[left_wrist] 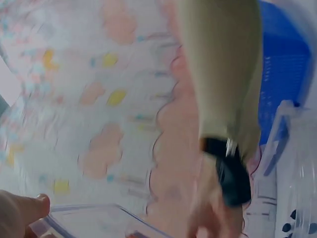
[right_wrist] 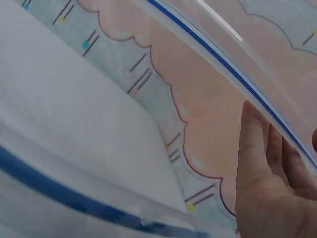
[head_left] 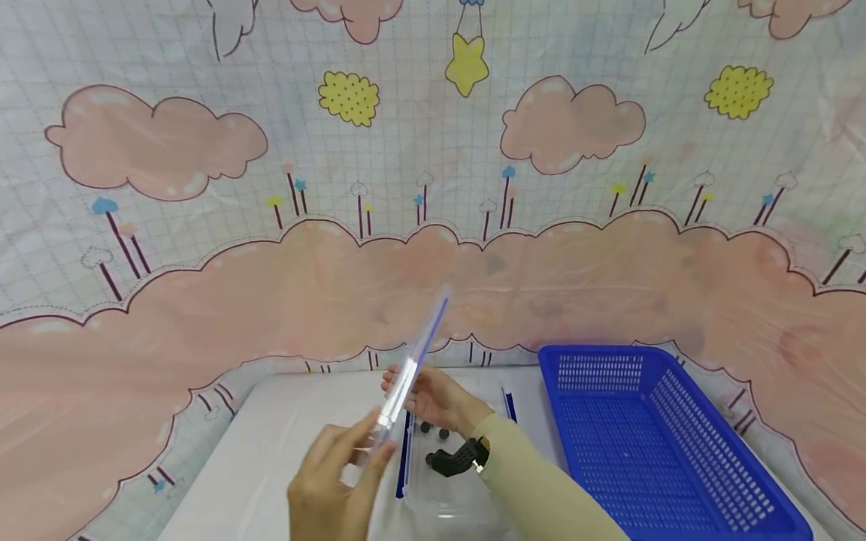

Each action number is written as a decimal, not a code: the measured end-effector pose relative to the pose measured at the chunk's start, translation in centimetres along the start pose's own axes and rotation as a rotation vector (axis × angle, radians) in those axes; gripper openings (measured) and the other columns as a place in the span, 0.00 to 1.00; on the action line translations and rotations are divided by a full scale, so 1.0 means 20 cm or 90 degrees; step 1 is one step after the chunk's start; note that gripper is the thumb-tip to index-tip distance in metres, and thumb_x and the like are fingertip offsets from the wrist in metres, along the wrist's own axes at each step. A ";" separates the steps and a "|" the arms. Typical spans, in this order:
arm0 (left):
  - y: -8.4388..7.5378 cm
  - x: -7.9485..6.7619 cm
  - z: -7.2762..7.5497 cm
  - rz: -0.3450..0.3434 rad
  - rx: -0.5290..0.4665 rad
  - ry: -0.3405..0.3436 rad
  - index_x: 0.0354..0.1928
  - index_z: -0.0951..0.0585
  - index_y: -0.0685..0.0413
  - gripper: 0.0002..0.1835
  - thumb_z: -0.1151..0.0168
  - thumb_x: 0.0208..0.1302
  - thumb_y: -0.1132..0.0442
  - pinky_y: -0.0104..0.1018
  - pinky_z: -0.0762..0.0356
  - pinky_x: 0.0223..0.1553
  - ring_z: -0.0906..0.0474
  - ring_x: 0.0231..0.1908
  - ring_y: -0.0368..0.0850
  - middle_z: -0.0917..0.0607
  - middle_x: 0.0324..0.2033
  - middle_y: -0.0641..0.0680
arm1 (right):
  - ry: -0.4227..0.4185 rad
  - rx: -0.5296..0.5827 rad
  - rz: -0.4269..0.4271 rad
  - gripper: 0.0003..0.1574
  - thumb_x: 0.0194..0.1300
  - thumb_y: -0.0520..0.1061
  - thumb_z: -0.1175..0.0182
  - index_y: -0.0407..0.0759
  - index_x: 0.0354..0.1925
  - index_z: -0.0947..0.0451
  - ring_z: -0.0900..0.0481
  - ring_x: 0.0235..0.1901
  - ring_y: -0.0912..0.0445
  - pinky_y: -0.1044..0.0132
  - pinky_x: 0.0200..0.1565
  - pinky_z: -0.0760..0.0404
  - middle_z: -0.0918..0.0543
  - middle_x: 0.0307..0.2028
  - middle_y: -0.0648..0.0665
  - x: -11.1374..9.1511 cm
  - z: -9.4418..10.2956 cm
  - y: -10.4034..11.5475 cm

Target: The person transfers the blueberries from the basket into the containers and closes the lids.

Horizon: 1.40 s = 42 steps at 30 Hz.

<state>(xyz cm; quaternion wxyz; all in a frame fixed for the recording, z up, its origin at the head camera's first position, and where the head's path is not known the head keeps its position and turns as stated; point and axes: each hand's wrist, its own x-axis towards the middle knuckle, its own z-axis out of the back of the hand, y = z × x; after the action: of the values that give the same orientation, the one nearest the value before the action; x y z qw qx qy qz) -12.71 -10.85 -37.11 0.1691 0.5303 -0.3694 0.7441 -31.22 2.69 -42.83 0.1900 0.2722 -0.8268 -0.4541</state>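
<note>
In the head view my left hand (head_left: pixel 334 477) pinches a clear plastic lid (head_left: pixel 406 376) with a blue sealing strip, held up nearly edge-on. Its thumb and fingers also show at the lower left corner of the left wrist view. Just behind the lid is my right hand (head_left: pixel 443 402), fingers extended and loosely bent. The right wrist view shows those fingers (right_wrist: pixel 253 134) against or very near the lid's edge; firm contact is hard to tell. Beneath the right forearm stands a clear plastic box (head_left: pixel 440 500) with blue side flaps, partly hidden by the arm.
A blue perforated basket (head_left: pixel 588 436) stands on the right of the white table (head_left: pixel 271 451). Small dark round spots (head_left: pixel 443 433) show at the clear box. A black watch (head_left: pixel 460 457) is on the right wrist. A printed cloth (head_left: pixel 406 285) hangs behind.
</note>
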 end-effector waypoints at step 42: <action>0.34 -0.39 -0.31 0.830 -0.332 0.297 0.64 0.35 0.80 0.36 0.32 0.63 0.62 0.34 0.16 0.32 0.14 0.27 0.44 0.16 0.33 0.50 | -0.465 -0.572 -0.101 0.29 0.61 0.35 0.35 0.21 0.58 0.28 0.16 0.43 0.41 0.56 0.38 0.14 0.21 0.52 0.26 -0.36 0.49 0.30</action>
<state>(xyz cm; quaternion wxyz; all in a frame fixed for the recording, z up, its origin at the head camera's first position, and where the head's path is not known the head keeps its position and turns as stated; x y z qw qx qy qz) -18.28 -9.77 -47.73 -0.1126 -0.0263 -0.7286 0.6752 -32.77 16.02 -43.26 -0.0451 0.0518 -0.5422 -0.8375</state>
